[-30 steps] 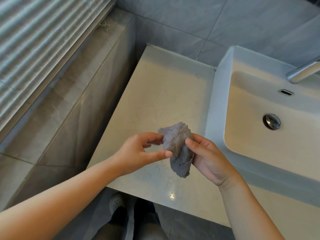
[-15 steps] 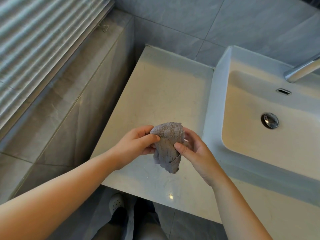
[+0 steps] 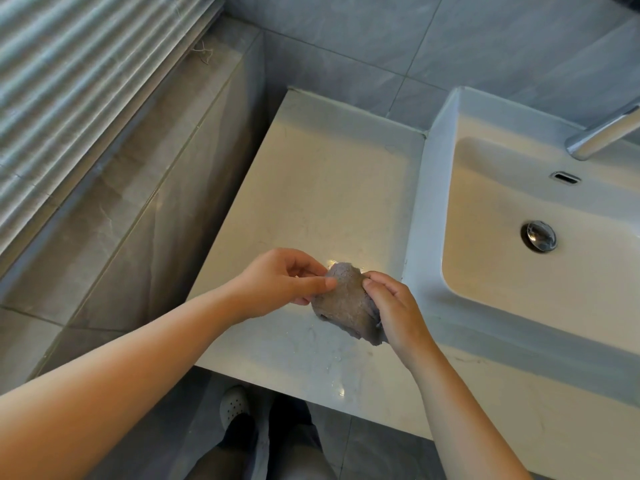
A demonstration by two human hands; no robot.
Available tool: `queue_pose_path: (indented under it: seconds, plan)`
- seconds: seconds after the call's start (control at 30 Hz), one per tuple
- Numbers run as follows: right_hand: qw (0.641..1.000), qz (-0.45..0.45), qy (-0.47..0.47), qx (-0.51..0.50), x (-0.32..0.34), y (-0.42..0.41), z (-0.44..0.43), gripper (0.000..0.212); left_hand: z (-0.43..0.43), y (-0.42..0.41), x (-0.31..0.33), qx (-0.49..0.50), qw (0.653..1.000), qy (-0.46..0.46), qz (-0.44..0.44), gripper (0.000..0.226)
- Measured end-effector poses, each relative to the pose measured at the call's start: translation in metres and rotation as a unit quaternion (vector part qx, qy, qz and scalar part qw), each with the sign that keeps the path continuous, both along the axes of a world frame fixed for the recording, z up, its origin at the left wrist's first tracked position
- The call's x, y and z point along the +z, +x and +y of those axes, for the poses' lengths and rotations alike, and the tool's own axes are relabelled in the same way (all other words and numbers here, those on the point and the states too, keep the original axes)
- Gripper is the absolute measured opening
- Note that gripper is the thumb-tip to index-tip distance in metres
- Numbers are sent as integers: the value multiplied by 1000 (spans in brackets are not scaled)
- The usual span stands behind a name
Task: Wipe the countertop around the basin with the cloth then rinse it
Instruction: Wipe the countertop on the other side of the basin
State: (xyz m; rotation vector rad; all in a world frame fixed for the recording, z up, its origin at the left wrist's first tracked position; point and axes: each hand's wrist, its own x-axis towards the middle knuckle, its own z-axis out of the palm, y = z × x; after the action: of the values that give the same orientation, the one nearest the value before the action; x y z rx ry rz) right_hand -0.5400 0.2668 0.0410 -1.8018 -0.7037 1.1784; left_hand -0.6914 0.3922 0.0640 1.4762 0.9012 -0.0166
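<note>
Ahead of both hands the pale countertop [image 3: 322, 188] lay bare as far as the tiled back wall [image 3: 398, 39], leaving open passage forward. Left of the left hand [image 3: 277, 285] the slab ended at its edge, with a tiled ledge [image 3: 114, 188] beyond a narrow drop. Just right of the right hand [image 3: 394, 306] the raised wall of the basin [image 3: 420, 216] blocked any level sweep that way. The faucet spout [image 3: 602, 133] overhung the bowl far ahead and to the right. Between the hands the bunched cloth [image 3: 346, 303] filled the gap. Behind them only a short strip of counter remained before its front edge.
</note>
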Motion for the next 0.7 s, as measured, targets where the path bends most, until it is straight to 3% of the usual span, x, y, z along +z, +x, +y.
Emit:
queue_pose_path:
  seconds: [0.1, 0.27, 0.33, 0.5, 0.6, 0.7]
  plan:
    - [1000, -7, 20, -4, 0, 1, -4, 25, 0, 1, -6, 26, 999, -26, -9, 18]
    - [982, 101, -133, 91, -12, 21, -17, 59, -7, 4, -16, 83, 997, 2, -7, 11]
    - [980, 146, -128, 30, -18, 23, -20, 62, -11, 7, -20, 76, 997, 14, -3, 10]
    - [968, 181, -32, -170, -28, 7, -22, 40, -23, 16, -36, 45, 996, 67, 44, 12]
    - [968, 173, -32, -181, -33, -2, -26, 44, -34, 19, -48, 30, 994, 90, 57, 14]
    - [971, 149, -40, -185, -39, 0, -35, 43, -40, 17, -59, 15, 997, 56, 55, 18]
